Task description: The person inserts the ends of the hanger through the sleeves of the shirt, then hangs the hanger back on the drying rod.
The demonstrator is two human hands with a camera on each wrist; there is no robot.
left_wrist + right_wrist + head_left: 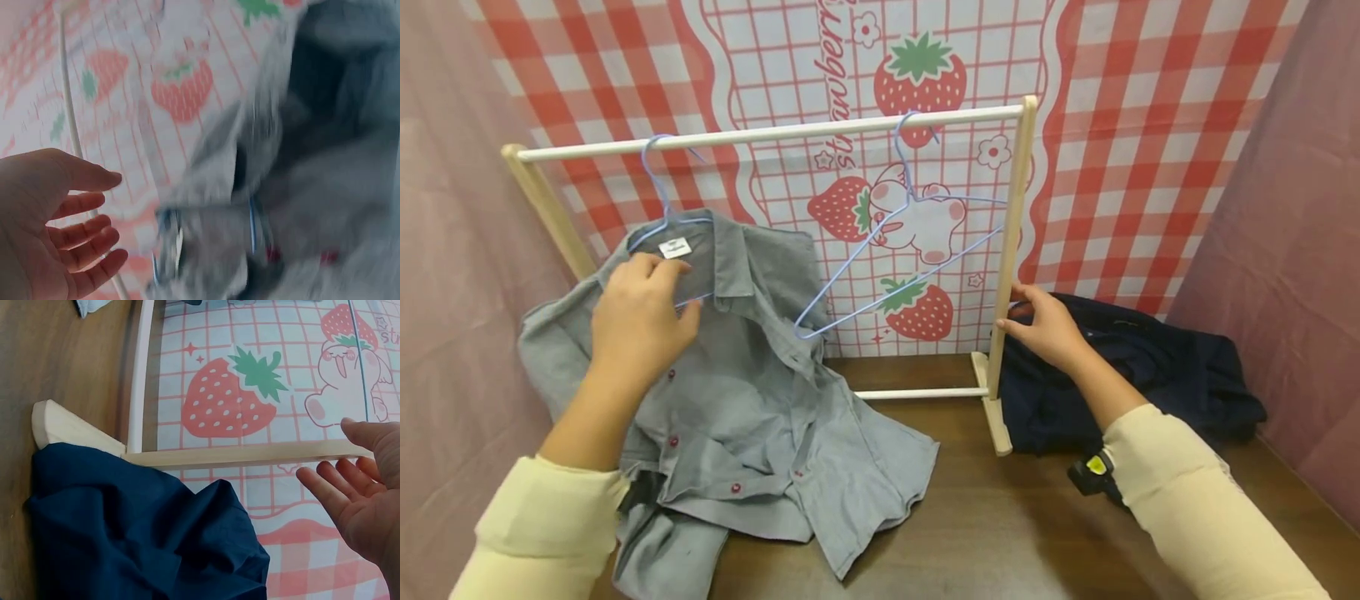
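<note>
The grey button-up shirt [722, 417] hangs from a light-blue wire hanger [668, 218] hooked over the left half of the top rail [797, 130] of a clothes rack [553, 217]. A white neck label [675, 247] shows inside the collar, and dark red buttons [673, 441] run down the front. The shirt's lower part spreads toward the table's near edge and hides part of the white lower rail [925, 393]; whether the hem bears on the table cannot be determined. The left hand [643, 312] is in front of the collar; the left wrist view shows its fingers loosely bent, a moderate gap between thumb and fingers, holding nothing and apart from the cloth. The right hand [1047, 329] holds the rack's wooden right post [1015, 217], thumb on one side and fingers on the other. A second light-blue wire hanger [912, 198] is hooked over the rail's right half, its lower left corner near the shirt. The right foot [992, 417] of the rack stands on the brown table [970, 517]. A crumpled navy garment [1127, 375] lies beside it, toward the table's far right corner. Behind is a red-and-white checked backdrop [1150, 167] printed with strawberries, with a pink curtain [1262, 208] along the right edge.
</note>
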